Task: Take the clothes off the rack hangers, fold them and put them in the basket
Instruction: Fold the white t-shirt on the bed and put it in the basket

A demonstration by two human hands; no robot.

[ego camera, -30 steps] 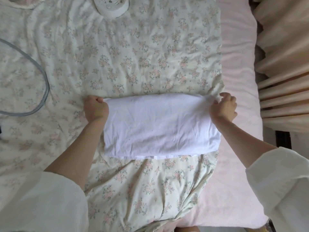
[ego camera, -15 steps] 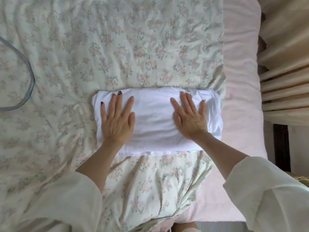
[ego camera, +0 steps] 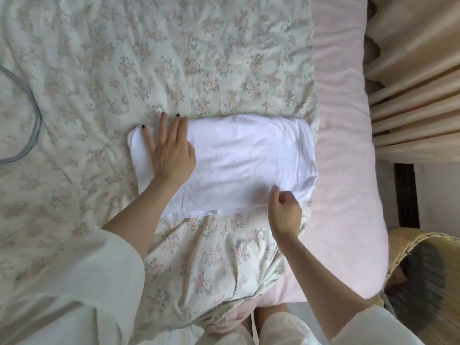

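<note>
Pressing folded white garment flat on floral quilt, left hand fingers straight, spread; right hand fingers curled, pinching near edge. Folding step likely; next fold, then wicker basket beyond right fingers.

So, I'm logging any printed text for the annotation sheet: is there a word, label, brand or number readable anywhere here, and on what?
None can be read.
White folded garment: plain, no tag or print showing.
Floral quilt: only a flower pattern.
Wicker basket: no label in sight.
Left hand and right hand cover small parts of the garment.
</note>
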